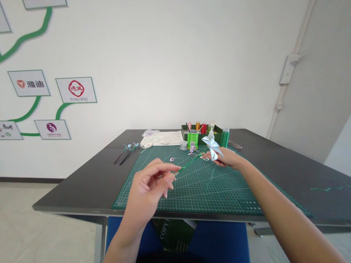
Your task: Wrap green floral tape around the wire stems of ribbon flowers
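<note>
My left hand [151,181] is closed in a pinch over the near half of the mat, with the end of a green thread [190,163] between thumb and forefinger. The thread runs up and to the right toward my right hand [227,158]. That hand is closed around the base of a pale blue flower [213,145] with several pointed petals. Its fingertips are partly hidden behind the petals. Beneath both hands lies a green cutting mat [150,199] with a printed grid.
A dark box [217,134] of thread spools stands at the back, near a green tin [192,139] of tools and a green spool [225,137]. Blue flowers on dark stems [128,155] lie at left, by white material [157,139]. The black table [83,192] meets the wall.
</note>
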The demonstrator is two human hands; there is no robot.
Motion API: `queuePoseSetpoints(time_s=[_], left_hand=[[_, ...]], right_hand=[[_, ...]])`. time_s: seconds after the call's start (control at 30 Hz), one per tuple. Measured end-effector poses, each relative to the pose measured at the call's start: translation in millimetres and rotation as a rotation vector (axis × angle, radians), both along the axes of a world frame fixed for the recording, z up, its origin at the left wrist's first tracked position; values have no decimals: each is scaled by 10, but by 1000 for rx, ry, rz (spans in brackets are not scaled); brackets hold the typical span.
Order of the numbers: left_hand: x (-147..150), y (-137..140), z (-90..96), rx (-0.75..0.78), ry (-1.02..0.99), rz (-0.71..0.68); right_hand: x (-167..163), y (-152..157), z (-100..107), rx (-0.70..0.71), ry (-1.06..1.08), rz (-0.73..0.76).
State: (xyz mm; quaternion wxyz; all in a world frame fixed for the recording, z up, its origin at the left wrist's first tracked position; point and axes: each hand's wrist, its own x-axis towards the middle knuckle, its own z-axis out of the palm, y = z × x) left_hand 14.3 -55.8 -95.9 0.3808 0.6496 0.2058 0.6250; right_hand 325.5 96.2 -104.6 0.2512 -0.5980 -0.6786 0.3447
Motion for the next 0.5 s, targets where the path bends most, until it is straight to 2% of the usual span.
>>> queuePoseSetpoints(time_s=[0.2,0.5], left_hand=[[0,55,-1,-65,-140,-78],[-10,84,56,-215,-322,-192]], right_hand=[[176,-78,-24,-17,14,-74],[584,-165,33,74,-133,-384]])
